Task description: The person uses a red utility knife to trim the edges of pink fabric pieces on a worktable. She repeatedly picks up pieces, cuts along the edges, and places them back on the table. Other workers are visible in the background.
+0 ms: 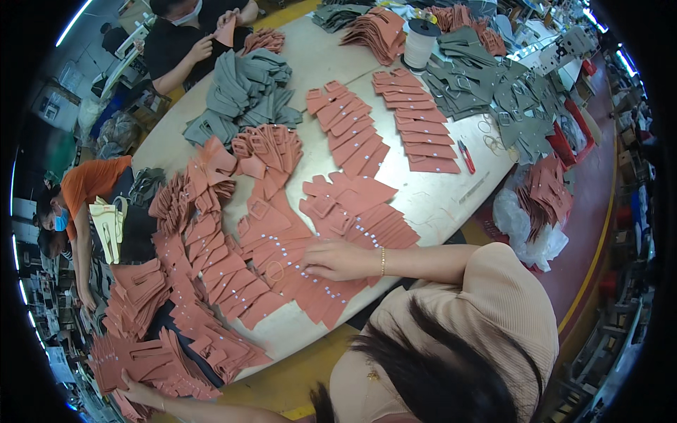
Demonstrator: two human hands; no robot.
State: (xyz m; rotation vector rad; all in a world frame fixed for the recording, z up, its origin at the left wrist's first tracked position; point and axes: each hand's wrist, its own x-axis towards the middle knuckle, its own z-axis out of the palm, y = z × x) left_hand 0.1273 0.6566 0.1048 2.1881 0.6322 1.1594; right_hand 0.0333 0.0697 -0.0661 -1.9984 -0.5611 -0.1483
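Note:
Fanned stacks of flat terracotta cut pieces, soft and leather-like with small white stickers, cover the near part of the table. My right hand (337,260) rests on one fanned row (317,290), its fingers curled down and pressed together. What they pinch, if anything, is hidden. A tan rubber band (275,271) lies beside it on the pieces. At the lower left my left hand (141,393) is at the edge of a thick bundle of terracotta pieces (137,359), thumb on the near side. Its other fingers are mostly hidden by the bundle.
Grey-green cut pieces (243,88) are heaped at the far left, more (486,92) at the right. A white thread cone (421,46) and a red pen (466,156) stand and lie on the pale table (310,56). Co-workers (194,42) are beyond and at left.

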